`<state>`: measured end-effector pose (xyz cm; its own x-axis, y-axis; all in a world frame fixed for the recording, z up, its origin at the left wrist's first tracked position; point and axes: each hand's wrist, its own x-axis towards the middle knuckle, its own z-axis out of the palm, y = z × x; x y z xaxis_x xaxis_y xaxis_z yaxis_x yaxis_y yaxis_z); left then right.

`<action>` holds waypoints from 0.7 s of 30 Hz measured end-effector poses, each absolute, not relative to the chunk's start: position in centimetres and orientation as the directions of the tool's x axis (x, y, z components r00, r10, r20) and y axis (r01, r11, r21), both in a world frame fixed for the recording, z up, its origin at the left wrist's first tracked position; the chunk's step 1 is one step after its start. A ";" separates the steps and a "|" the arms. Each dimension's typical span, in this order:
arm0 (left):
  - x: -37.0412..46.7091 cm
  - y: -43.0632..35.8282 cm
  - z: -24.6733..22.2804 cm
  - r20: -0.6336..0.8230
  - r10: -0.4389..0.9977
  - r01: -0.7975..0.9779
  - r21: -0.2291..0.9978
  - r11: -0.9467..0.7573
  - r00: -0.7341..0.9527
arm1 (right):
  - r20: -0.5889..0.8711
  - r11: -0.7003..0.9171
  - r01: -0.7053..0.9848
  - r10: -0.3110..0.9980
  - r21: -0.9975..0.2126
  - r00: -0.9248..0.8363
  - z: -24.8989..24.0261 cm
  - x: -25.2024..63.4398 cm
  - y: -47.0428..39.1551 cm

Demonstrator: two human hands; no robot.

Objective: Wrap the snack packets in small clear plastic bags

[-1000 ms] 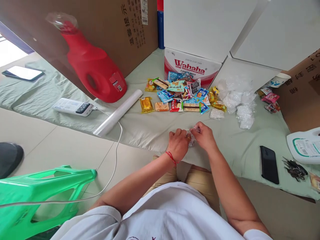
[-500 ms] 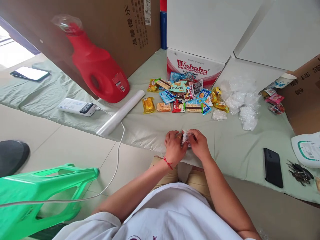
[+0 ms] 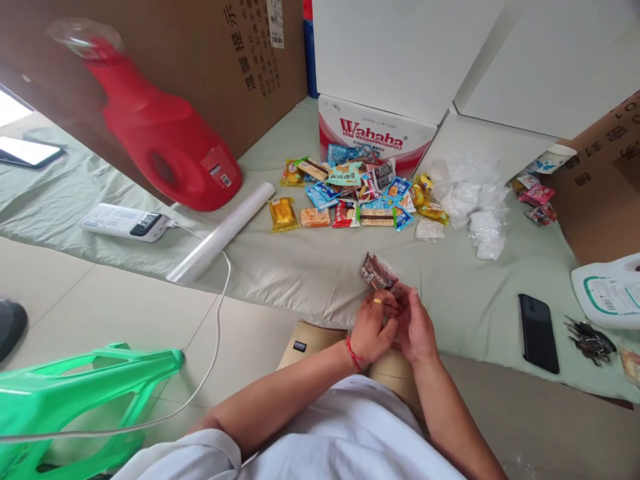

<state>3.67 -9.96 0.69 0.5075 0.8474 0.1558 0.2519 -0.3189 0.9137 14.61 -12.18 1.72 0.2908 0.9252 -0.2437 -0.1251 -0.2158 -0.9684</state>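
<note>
A brown snack packet (image 3: 379,272) with white lettering, partly covered by clear film, lies at the front edge of the cloth-covered surface, just beyond my fingertips. My left hand (image 3: 376,327), with a gold ring and a red wrist string, is closed, its fingers curled against the other palm. What those fingers pinch, if anything, is hidden. Cupped beside it, my right hand (image 3: 419,327) has its fingers fairly straight, with the fingertips close to the packet's near end. Whether they touch the packet I cannot tell. Farther back lies a pile of wrapped snacks (image 3: 345,193).
Crumpled clear plastic (image 3: 485,213) lies right of the pile. To the left are a roll of clear film (image 3: 223,233), a cabled power bank (image 3: 125,222) and a red jug (image 3: 170,147). A black phone (image 3: 539,333) and keys (image 3: 590,341) lie right. A green stool (image 3: 75,393) stands lower left.
Both hands have drawn back toward my body and slightly right. The packet, mostly covered by my fingers before, now shows its brown printed face. The view has shifted a little right.
</note>
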 end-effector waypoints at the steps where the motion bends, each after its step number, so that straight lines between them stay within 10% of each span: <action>1: 3.8 -9.6 0.1 0.149 0.836 0.263 0.908 -0.328 0.528 | -0.252 -0.215 -0.146 0.915 -0.966 0.317 1.6 14.7 -12.0; 15: 2.5 -6.4 -0.4 0.238 0.578 0.087 0.874 -0.477 0.781 | -0.402 -0.449 0.014 0.814 -0.893 0.419 0.4 17.2 -7.5; 21: 0.4 -6.5 1.6 -0.096 0.928 -0.029 0.993 0.114 0.361 | -0.417 -0.336 -0.259 0.822 -0.905 0.388 1.0 17.0 -8.8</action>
